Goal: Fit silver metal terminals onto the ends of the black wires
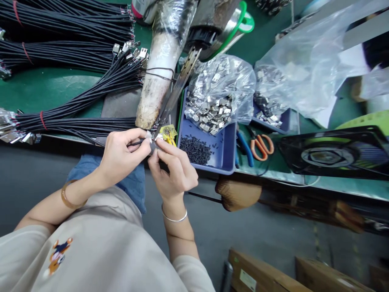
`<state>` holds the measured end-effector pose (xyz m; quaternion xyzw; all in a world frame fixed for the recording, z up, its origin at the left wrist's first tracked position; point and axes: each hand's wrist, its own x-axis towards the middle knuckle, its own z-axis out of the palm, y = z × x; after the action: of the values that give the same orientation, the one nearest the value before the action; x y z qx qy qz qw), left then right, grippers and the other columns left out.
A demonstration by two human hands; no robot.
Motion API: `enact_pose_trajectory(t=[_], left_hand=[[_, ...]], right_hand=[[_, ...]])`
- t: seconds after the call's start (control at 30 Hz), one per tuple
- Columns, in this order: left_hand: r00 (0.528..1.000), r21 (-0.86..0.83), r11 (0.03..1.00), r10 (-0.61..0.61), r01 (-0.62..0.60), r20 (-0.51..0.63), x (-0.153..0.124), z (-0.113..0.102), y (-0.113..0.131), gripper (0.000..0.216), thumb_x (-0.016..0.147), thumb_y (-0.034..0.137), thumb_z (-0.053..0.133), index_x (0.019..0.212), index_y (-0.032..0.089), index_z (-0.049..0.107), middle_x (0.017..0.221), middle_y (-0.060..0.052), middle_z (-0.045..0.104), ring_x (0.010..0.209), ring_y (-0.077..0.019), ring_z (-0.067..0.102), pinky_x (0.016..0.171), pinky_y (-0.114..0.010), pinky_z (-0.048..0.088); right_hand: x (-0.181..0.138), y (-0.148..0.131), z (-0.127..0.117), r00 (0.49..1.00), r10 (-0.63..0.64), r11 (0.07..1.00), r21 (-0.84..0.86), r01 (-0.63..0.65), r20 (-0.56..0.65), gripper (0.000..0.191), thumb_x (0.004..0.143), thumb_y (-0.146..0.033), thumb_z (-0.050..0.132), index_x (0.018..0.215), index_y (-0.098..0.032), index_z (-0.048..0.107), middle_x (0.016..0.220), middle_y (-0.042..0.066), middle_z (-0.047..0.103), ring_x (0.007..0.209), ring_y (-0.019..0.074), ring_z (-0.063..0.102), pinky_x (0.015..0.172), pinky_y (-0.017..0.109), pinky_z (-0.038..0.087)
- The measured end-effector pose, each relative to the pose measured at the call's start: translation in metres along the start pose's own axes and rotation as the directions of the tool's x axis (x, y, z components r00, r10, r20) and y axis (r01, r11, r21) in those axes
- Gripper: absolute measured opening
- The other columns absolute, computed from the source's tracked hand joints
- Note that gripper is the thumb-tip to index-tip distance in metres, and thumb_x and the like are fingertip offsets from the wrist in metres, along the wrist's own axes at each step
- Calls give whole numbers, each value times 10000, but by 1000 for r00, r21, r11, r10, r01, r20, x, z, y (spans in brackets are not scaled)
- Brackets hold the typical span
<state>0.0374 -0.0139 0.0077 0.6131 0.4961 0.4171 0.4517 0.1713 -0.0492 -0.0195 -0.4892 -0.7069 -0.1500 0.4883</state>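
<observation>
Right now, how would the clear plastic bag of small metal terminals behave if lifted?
The clear plastic bag would probably sag and shift, being thin film around loose pieces. Likely heavy for its size, packed with metal terminals.

Left hand [121, 156] and right hand [174, 170] pinch black wire [137, 142].

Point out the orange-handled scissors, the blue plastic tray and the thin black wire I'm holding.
orange-handled scissors [261, 142], head view, where the handles meet.
blue plastic tray [225, 152], head view, bare floor.
thin black wire [139, 142], head view, exposed end.
</observation>
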Motion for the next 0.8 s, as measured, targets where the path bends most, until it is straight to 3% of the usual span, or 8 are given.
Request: enact_pose_trajectory(t=[0.17, 0.33, 0.43, 0.5, 0.57, 0.8], left_hand=[[999, 2, 999, -43, 42, 29, -2, 0, -4, 173, 783, 246, 579, 752, 124, 696, 531, 48, 440, 491, -60, 314, 467, -190, 261], [998, 7, 1000, 2, -2, 55, -2, -3, -1, 173, 782, 227, 575, 746, 126, 710, 521, 55, 448, 476, -51, 296, 455, -185, 253], [995, 23, 999, 47, -49, 83, -2, -6, 2, 184, 787, 224, 584, 724, 132, 730, 554, 26, 558, 482, -58, 362, 458, -186, 290], [994, 26, 997, 73, -76, 86, -2, -7, 2, 195, 786, 211, 582, 707, 131, 742, 604, -2, 638, 503, -66, 437, 469, -184, 324], [993, 13, 997, 77, -78, 84, -2, -7, 0, 206, 786, 196, 574, 711, 127, 754, 653, -19, 691, 537, -74, 505, 486, -174, 359], [998, -23, 1000, -1, 3, 58, 1, -3, -2, 242, 796, 235, 582, 717, 108, 772, 631, -13, 697, 583, -104, 603, 539, -159, 458]], right_hand=[[-4, 0, -2, 999, -25, 1000, -15, 25, 46, 210, 828, -51, 694, 894, -232, 609, 927, 44, 813, 795, 145, 785, 760, 216, 647], [-2, 0, -5, 1000, -14, 1000, -2, 15, 17, 163, 858, -82, 681, 880, -229, 614, 895, 34, 809, 777, 142, 782, 722, 224, 648], [1, -2, -8, 987, 157, 983, 90, -160, 44, 122, 874, -109, 681, 894, -222, 639, 938, 34, 803, 791, 142, 781, 669, 218, 640], [3, -4, -11, 935, 326, 917, 192, -349, 141, 89, 887, -128, 668, 878, -213, 646, 974, 35, 796, 782, 136, 776, 650, 218, 638], [5, -5, -12, 883, 415, 848, 258, -463, 221, 80, 893, -140, 654, 846, -204, 645, 976, 35, 791, 782, 136, 773, 660, 227, 642], [5, -4, -9, 894, 388, 863, 252, -438, 223, 105, 876, -133, 659, 811, -212, 633, 1010, 43, 784, 837, 157, 771, 711, 270, 644]])
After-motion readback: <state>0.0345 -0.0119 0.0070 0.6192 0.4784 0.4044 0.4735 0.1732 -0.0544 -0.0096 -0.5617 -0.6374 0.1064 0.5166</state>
